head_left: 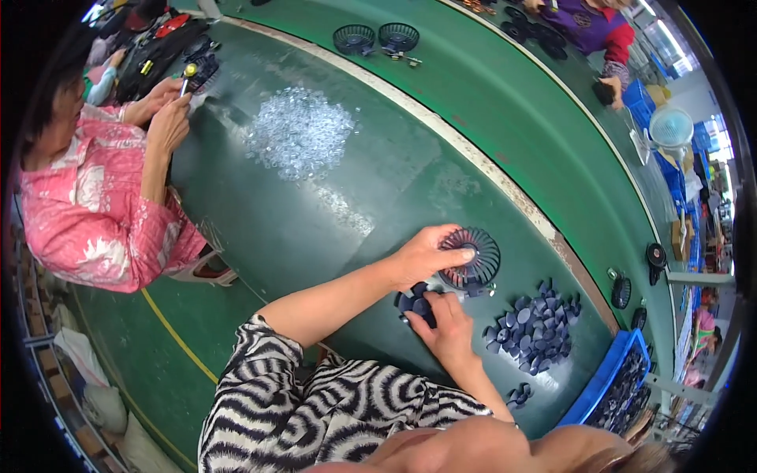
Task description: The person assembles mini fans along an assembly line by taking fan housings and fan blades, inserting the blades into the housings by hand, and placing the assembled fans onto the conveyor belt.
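My left hand (pixel 430 256) is wrapped round the left side of a round black fan cage (pixel 482 256), its thumb pressed on the hub. The cage sits at the middle right of the table, ribs facing up. Just below it, my right hand (pixel 451 327) has its fingers closed on a dark fan blade (pixel 418 303) with several vanes. The fingers hide part of the blade, and I cannot tell whether it touches the table. To the right of my right hand lies a heap of small dark disc-shaped caps (pixel 532 327).
A pile of clear plastic pieces (pixel 303 130) spreads across the green table. At left a co-worker (pixel 102 181) holds a yellow-ended tool (pixel 188 77). Beyond the table's pale edge runs a green conveyor (pixel 505 118) carrying fan cages (pixel 353 38). A blue crate (pixel 574 406) stands at lower right.
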`<state>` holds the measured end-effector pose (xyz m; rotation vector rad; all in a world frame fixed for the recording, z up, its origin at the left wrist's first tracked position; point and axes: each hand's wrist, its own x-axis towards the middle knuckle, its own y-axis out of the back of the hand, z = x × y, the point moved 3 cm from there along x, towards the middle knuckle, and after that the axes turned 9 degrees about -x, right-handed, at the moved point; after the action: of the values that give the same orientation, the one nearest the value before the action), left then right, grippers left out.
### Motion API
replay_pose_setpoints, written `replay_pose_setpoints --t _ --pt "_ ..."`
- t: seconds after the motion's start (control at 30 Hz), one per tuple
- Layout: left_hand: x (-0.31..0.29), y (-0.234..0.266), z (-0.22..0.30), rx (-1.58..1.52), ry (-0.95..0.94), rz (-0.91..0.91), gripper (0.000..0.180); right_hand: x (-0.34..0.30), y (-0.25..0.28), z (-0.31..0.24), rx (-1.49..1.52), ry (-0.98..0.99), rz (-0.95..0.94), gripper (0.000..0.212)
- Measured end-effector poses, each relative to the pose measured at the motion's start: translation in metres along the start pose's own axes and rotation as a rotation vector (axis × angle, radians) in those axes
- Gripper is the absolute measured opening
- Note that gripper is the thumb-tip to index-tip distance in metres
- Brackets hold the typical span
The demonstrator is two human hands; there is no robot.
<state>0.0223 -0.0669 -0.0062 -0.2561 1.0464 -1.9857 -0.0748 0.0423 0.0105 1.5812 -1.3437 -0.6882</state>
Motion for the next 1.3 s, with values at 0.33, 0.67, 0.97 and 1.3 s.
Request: replay_pose_setpoints --t 0.33,0.67,0.97,1.3 --pt "0.010 0.006 0.010 -0.035 -0.039 -0.063 0.049 0.008 0.050 -0.014 0.335 0.057 0.020 0.039" --pt "0.006 -0.006 -0.006 0.115 -0.012 -0.081 0.044 0.043 0.057 0.032 -0.262 -0.026 0.290 0.034" --pt "0.002 0.001 0.001 0.298 -0.225 0.079 0.039 0.046 0.071 0.040 -0.241 0.032 0.525 0.046" --pt "0.002 0.008 0.007 0.612 -0.195 0.178 0.033 0.075 0.038 0.087 0.379 -0.231 -0.049 0.036"
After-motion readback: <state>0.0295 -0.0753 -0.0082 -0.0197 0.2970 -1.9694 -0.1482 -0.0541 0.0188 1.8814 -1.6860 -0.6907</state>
